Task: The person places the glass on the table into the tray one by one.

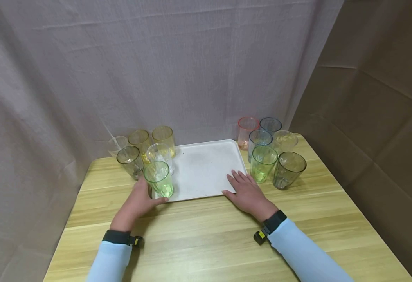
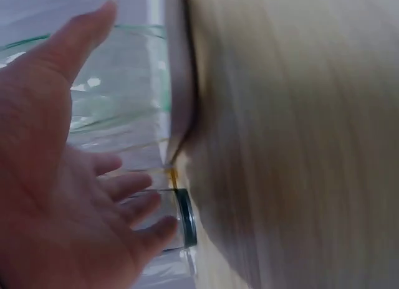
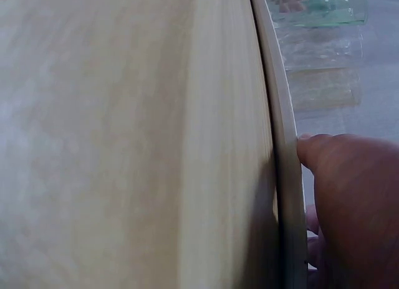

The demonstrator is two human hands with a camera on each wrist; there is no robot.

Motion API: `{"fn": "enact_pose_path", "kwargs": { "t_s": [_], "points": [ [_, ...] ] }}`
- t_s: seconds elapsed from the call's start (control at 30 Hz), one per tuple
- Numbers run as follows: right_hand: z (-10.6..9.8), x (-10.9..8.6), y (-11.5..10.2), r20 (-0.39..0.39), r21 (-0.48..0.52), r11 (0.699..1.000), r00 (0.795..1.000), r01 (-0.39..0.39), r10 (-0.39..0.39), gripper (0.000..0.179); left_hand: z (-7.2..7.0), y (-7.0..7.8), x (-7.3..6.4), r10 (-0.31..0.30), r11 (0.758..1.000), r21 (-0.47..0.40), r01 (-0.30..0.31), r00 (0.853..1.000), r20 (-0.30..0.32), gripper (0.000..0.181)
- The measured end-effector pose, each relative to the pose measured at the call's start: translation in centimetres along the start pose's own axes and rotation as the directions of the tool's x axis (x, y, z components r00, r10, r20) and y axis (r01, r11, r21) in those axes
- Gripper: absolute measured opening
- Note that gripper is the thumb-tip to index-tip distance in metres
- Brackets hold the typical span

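Working before a creased, grey-mauve hanging cloth (image 1: 198, 70), over a pale, wood-grained tabletop (image 1: 206, 243). Spreading the left hand (image 1: 140, 197) beside a light-green, see-through, tapering tumbler (image 1: 158, 180), with thumb stretched well away from slightly bent fingers and without any visible pinch; being unable to tell, from the blurred left wrist view, whether touching its wall. Seeing that tumbler standing upright at the near left corner of a white, shallow-rimmed, rectangular tray (image 1: 206, 168), just in front of a colourless, see-through tumbler (image 1: 160, 152). Resting the right hand (image 1: 246, 192) on the tray's near right corner, with fingers lying fairly straight and slightly apart over the surface and thumb meeting the near rim. Judging the green tumbler as probably light, stiff and smooth, likely slippery if damp, and treating it as breakable. Favouring a wrap around its middle, below the wide mouth, with thumb opposite fingers. Reckoning the tray stiff and flat, hence calling for level support at both short sides.
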State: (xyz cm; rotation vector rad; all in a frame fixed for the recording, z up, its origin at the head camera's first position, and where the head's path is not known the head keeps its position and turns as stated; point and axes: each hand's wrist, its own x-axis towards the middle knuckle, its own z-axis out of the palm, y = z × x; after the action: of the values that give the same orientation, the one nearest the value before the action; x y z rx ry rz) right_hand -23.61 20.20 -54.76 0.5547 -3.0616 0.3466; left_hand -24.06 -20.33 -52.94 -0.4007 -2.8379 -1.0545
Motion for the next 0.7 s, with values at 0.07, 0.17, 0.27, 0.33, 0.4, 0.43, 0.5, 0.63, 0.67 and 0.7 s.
{"fn": "enact_pose_path", "kwargs": {
  "t_s": [0.07,0.17,0.27,0.33,0.4,0.43,0.5,0.63,0.67,0.7],
  "points": [
    [-0.02,0.00,-0.01,0.000,0.000,1.000,1.000,0.000,0.000,0.076,0.19,-0.62,0.11,0.019,0.997,0.070,-0.022,0.999,0.036,0.123],
    [0.00,0.02,-0.04,-0.002,0.002,1.000,1.000,0.001,-0.001,0.076,0.47,-1.17,0.26,0.018,0.986,0.165,-0.033,0.996,0.089,0.128],
    [-0.06,-0.08,-0.02,-0.002,0.004,1.000,1.000,-0.002,0.002,0.076,0.71,-1.16,0.46,-0.004,0.976,0.217,-0.027,0.990,0.140,0.135],
    [-0.12,-0.18,-0.02,0.004,0.003,1.000,1.000,-0.007,0.007,0.076,0.81,-0.97,0.55,-0.031,0.971,0.239,-0.011,0.985,0.171,0.137],
    [-0.15,-0.20,-0.01,0.009,0.000,1.000,1.000,-0.011,0.011,0.076,0.84,-0.84,0.60,-0.062,0.969,0.249,0.013,0.979,0.192,0.137],
    [-0.17,-0.20,-0.02,0.011,-0.001,1.000,1.000,-0.012,0.012,0.076,0.85,-0.81,0.63,-0.076,0.968,0.250,0.024,0.977,0.199,0.137],
    [-0.16,-0.12,-0.03,0.015,-0.005,1.000,1.000,-0.014,0.014,0.076,0.89,-0.88,0.70,-0.096,0.967,0.253,0.042,0.974,0.204,0.137],
    [-0.25,-0.11,-0.10,0.012,0.000,1.000,1.000,-0.011,0.011,0.076,0.98,-1.17,0.87,-0.106,0.965,0.257,0.051,0.973,0.206,0.138],
    [-0.25,-0.22,-0.06,0.003,0.003,1.000,1.000,-0.005,0.005,0.076,0.99,-1.21,0.89,-0.103,0.965,0.257,0.048,0.973,0.206,0.138],
    [-0.37,-0.43,-0.05,-0.007,0.015,1.000,1.000,0.003,-0.002,0.077,1.00,-1.22,0.91,-0.105,0.965,0.258,0.049,0.972,0.209,0.139]
  ]
}}
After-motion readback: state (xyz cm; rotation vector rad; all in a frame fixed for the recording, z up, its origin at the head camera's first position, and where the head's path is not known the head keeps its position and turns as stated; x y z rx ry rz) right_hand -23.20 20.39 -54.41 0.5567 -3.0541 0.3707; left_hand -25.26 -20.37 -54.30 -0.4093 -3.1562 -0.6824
